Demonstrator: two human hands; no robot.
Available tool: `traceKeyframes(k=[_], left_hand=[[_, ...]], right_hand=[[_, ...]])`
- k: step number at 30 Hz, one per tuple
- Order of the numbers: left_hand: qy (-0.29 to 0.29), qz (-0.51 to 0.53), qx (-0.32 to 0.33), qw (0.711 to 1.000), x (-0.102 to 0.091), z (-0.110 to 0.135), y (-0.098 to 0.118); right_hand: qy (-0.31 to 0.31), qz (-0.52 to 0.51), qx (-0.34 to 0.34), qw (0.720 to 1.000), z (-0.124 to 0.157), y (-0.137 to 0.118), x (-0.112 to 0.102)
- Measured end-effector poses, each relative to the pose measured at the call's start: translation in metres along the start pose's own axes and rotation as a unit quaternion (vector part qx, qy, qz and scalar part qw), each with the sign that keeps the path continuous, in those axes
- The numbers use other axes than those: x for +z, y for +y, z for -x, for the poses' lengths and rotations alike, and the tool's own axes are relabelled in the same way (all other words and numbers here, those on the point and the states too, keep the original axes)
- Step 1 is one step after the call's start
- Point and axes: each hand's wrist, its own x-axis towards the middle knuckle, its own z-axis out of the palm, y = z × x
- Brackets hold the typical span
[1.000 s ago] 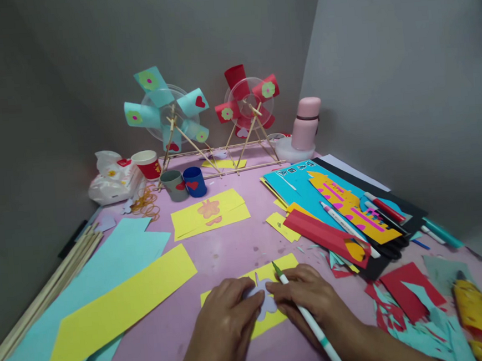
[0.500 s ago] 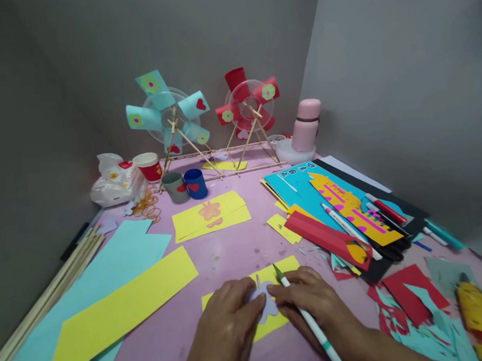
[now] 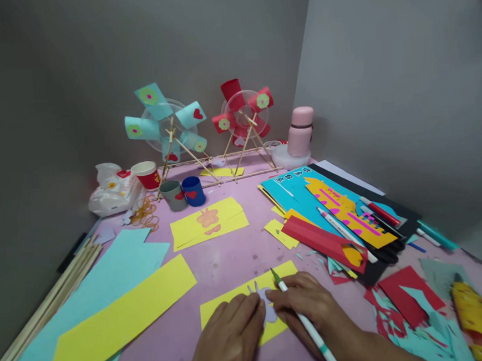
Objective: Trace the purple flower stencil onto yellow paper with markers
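- The left hand [image 3: 228, 337] is showing bare: no glove, ring or watch is appearing on it.
- The right hand [image 3: 307, 309] is likewise showing bare, with short, unpainted nails.
- Both forearms are showing uncovered down to the lower edge of the view, with no sleeve appearing.

two paper windmills [image 3: 165, 125] by the wall, pink bottle [image 3: 299, 130], two small cups [image 3: 183, 193], wooden sticks [image 3: 54, 301].
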Motion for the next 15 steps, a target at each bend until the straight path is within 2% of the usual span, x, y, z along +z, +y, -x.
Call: traceKeyframes(k=[3, 6, 9, 12, 15], left_hand=[[0.010, 0.017, 0.004, 1.000, 0.004, 0.001, -0.001], [0.012, 0.026, -0.001, 1.000, 0.002, 0.000, -0.001], [0.007, 0.029, -0.008, 1.000, -0.001, -0.002, 0.000], [0.002, 0.035, -0.015, 0.999, -0.004, -0.004, 0.000], [-0.008, 0.049, -0.025, 0.998, -0.007, -0.006, 0.000]], right_hand=[[-0.013, -0.024, -0.010, 1.000, -0.004, -0.002, -0.004], [-0.074, -0.042, -0.027, 0.996, -0.010, -0.007, -0.008], [-0.118, -0.033, -0.007, 0.992, -0.015, -0.009, -0.008], [-0.116, -0.019, 0.022, 0.993, -0.016, -0.008, -0.005], [-0.074, -0.046, 0.047, 0.995, -0.013, -0.006, -0.005]])
